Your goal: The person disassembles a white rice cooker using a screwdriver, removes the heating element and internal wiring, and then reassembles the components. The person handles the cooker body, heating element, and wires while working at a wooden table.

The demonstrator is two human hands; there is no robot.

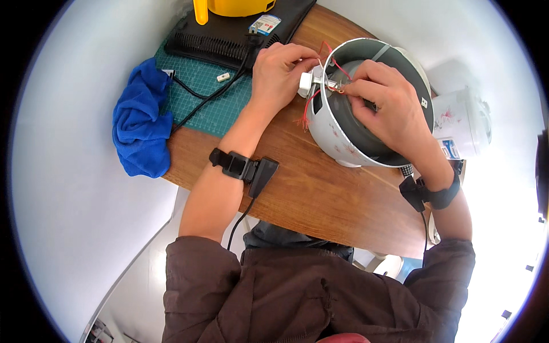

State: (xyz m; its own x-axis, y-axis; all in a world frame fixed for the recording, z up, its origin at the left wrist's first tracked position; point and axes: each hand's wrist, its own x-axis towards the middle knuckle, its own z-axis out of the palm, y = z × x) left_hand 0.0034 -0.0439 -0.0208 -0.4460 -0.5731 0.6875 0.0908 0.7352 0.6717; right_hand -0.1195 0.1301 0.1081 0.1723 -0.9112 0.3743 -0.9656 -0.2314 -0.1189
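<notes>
Close grip at a pot (334, 138)
Left hand (280, 74) pinches a pale wire (321, 64); right hand (392, 106), fingers curled, pinches reddish wire (341, 89).

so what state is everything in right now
round shell: open-topped, dark interior exposed
red wires: loose outside the shell, one end frayed
left hand: pinching by the rim, seemingly on a thin wire
right hand: pinching inside the rim, seemingly on a wire end
blue cloth: crumpled
cutting mat: flat, partly covered
black cord: lying bent
</notes>
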